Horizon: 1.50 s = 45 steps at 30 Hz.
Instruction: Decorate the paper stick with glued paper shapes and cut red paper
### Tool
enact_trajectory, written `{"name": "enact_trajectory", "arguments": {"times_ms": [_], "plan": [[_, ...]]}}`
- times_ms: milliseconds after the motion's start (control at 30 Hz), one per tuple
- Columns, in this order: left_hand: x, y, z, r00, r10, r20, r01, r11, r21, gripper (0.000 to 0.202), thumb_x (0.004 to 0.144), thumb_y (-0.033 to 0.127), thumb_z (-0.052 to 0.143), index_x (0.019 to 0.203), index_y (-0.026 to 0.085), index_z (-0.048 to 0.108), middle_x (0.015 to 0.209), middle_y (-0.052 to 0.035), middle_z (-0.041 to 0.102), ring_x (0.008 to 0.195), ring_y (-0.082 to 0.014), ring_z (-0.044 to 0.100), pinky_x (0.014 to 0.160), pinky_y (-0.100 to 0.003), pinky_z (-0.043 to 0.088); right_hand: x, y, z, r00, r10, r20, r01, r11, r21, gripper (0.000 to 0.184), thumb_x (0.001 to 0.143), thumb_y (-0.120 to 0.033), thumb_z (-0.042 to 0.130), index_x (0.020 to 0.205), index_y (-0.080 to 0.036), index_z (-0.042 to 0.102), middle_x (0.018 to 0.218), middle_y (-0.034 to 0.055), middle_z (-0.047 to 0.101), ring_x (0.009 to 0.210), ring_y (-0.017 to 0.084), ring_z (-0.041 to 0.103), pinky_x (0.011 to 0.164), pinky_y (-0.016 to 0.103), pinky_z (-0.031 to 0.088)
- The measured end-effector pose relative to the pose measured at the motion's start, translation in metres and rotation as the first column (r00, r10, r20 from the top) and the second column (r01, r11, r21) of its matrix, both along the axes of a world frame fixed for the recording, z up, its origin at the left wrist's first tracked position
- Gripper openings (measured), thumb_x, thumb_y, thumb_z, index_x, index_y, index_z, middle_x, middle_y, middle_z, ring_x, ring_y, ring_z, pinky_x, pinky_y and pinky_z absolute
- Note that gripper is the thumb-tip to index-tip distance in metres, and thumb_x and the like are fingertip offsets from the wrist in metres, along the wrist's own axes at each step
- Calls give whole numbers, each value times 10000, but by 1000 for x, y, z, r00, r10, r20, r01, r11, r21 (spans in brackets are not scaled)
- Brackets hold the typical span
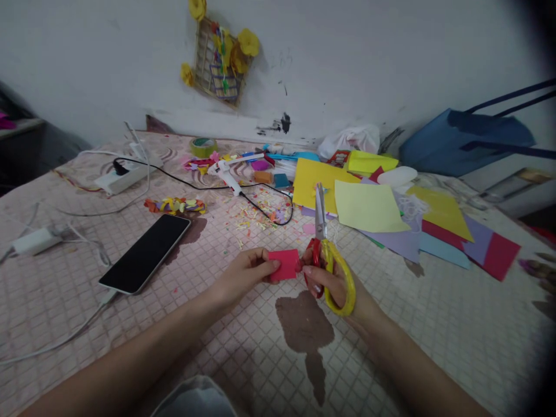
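Observation:
My left hand (249, 272) pinches a small red piece of paper (284, 264) by its left edge, thumb on top. In my right hand (336, 284) hangs a pair of scissors (320, 217) with one red and one yellow handle, blades pointing away from me. The thumb and fingers of that hand come close to the paper's right edge; whether they pinch it is hard to make out. Beyond my hands, small paper clippings (256, 217) are scattered over the patterned tablecloth (234, 347).
A phone (145, 253) on a charging cable lies left, near a power strip (128, 174). A glue gun (228, 176) with a black cord lies behind the clippings. Coloured paper sheets (369, 205) are piled at the right, a tape roll (203, 146) farther back. A blue bag (464, 142) stands behind.

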<state>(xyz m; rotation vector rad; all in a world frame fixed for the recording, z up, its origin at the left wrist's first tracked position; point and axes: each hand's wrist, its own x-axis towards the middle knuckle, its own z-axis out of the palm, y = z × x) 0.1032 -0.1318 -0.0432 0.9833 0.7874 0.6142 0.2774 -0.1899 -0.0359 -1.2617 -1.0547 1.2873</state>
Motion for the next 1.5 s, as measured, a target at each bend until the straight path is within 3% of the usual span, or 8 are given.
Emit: {"name": "enact_trajectory", "arguments": {"times_ms": [433, 733, 933, 1067, 1167, 1300, 1367, 1500], "plan": [[-1, -1, 1, 998, 19, 53, -15, 998, -69, 263, 681, 289, 711, 680, 141, 493, 679, 11, 593, 628, -82, 550, 651, -237, 418, 4, 1, -5, 998, -48, 27, 48, 999, -7, 192, 709, -297, 621, 818, -195, 499, 499, -82, 475, 360, 73, 404, 356, 207, 338], [-1, 0, -1, 998, 18, 62, -12, 996, -92, 259, 685, 276, 715, 701, 135, 498, 710, 10, 604, 635, -77, 566, 654, -227, 428, 1, 0, 9, 988, -101, 121, 107, 993, -44, 242, 664, -350, 660, 771, -183, 523, 524, -63, 488, 400, 78, 428, 389, 216, 357], [-1, -2, -1, 1000, 21, 22, -19, 998, -62, 250, 697, 290, 703, 728, 133, 510, 728, 4, 601, 669, -86, 562, 647, -226, 418, -2, -1, 9, 986, -103, 135, 112, 991, -67, 275, 659, -383, 662, 784, -187, 516, 514, -71, 458, 396, 80, 404, 385, 219, 340], [-2, 0, -2, 999, 43, 6, -42, 999, -18, 266, 688, 309, 702, 700, 140, 497, 694, 9, 589, 631, -85, 546, 624, -230, 419, 12, 3, 7, 957, -96, 273, 99, 995, 3, 282, 698, -420, 638, 814, -197, 510, 618, -36, 518, 439, 93, 427, 403, 232, 360], [-2, 4, -4, 998, 61, -15, -61, 998, 17, 280, 683, 326, 697, 679, 147, 483, 673, 10, 587, 600, -84, 542, 611, -235, 438, 35, 10, 8, 800, -161, 578, 110, 986, 122, 255, 711, -410, 630, 816, -199, 533, 728, 19, 596, 554, 142, 515, 482, 257, 397], [-2, 8, -9, 992, 68, -110, -58, 995, 85, 267, 699, 349, 663, 676, 155, 480, 557, 29, 569, 460, -62, 485, 478, -198, 382, 65, 15, 6, 390, -231, 892, 131, 972, 194, 288, 736, -367, 601, 978, -212, 586, 901, 75, 669, 784, 236, 611, 657, 319, 441], [-1, 10, -12, 987, 73, -141, -58, 993, 107, 271, 701, 358, 654, 669, 163, 468, 498, 43, 550, 410, -57, 461, 433, -185, 343, 75, 14, 2, 286, -192, 939, 95, 980, 172, 333, 744, -378, 585, 1032, -211, 591, 963, 89, 678, 841, 254, 626, 694, 327, 448], [2, 10, -17, 987, 68, -146, -55, 994, 90, 286, 690, 362, 660, 660, 175, 446, 467, 43, 561, 389, -63, 473, 421, -183, 346, 90, 10, -11, 164, -134, 977, 54, 991, 126, 388, 737, -413, 574, 1063, -204, 599, 1018, 103, 677, 899, 277, 630, 739, 351, 458]]}}
